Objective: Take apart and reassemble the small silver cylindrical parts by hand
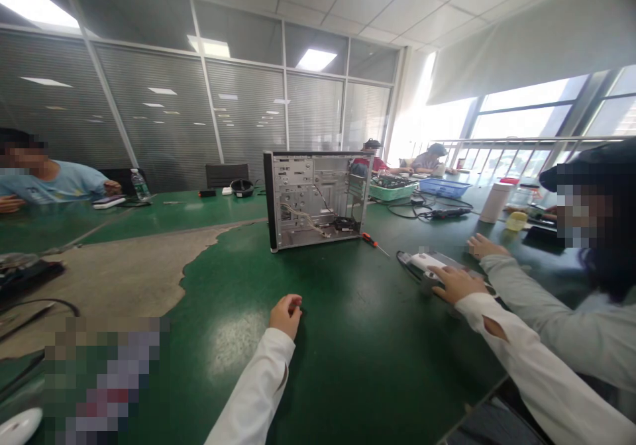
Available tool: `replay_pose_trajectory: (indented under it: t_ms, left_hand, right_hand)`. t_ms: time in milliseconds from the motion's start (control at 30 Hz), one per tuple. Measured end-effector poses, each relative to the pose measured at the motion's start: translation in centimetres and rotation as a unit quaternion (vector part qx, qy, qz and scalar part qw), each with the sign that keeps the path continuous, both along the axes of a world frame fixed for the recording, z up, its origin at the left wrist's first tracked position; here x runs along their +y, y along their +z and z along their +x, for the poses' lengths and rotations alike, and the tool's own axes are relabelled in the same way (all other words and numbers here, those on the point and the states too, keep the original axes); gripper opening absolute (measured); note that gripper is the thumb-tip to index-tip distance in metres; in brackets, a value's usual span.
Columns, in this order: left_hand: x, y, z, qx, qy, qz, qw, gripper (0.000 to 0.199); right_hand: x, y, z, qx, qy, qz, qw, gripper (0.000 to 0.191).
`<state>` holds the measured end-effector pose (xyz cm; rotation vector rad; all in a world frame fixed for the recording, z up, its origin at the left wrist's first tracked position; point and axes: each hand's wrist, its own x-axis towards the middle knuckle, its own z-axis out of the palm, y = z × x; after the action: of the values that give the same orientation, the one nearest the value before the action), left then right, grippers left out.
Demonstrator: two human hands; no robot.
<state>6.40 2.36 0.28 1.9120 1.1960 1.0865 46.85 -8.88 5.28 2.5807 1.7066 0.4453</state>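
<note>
My left hand (287, 316) rests on the green table top (342, 352), its fingers loosely curled and nothing visible in them. My right hand (458, 283) lies over a white and grey device (430, 261) with a cable, fingers stretched out and touching its top. What this device is, I cannot make out. Beyond both hands an open computer case (301, 197) stands upright, its bare metal inside and loose wires facing me. A screwdriver (370, 240) with a red and black handle lies by its lower right corner.
A co-worker's hand (489, 246) is close beyond my right hand. Behind the case stand a green basket (392, 193) and a blue basket (442, 188). Black cables (432, 213), a pale bottle (494, 203) and a water bottle (140, 185) are on the table. Torn covering exposes a beige patch (134, 259).
</note>
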Motion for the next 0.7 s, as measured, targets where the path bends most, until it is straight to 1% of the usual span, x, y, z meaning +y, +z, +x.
replay_pose_trajectory:
  t_ms: [67,133,300,433,500,567,633,700]
  left_hand:
    - [-0.1,0.0,-0.1,-0.001,-0.002,-0.001,1.0,0.021]
    - [-0.1,0.1,-0.1,0.0,-0.001,0.0,1.0,0.021]
    - [-0.2,0.2,-0.1,0.001,0.0,0.001,1.0,0.021]
    - [-0.3,0.3,-0.1,0.002,0.004,-0.001,1.0,0.021]
    - [-0.2,0.3,-0.1,0.002,0.004,0.0,1.0,0.022]
    - [-0.1,0.2,-0.1,0.001,0.004,0.001,1.0,0.023]
    - [0.1,0.1,-0.1,-0.004,0.003,-0.001,1.0,0.023]
    - [0.5,0.0,-0.2,-0.014,0.008,-0.01,1.0,0.022]
  right_hand:
    - [1.2,0.0,0.4,0.031,-0.002,-0.058,0.998,0.044]
    - [2.1,-0.2,1.1,0.052,0.006,-0.082,0.995,0.041]
    - [3.4,-0.7,2.5,0.064,0.051,-0.078,0.994,0.031]
    - [3.7,-0.4,2.2,0.066,0.072,-0.087,0.991,0.027]
    - [3.7,0.2,1.1,0.053,0.078,-0.087,0.992,0.025]
    - [3.7,1.2,-0.6,0.033,0.094,-0.075,0.992,0.026]
    - [4.0,2.3,-3.1,0.024,0.126,-0.056,0.99,0.029]
    - [4.5,3.1,-6.3,0.042,0.176,-0.041,0.983,0.033]
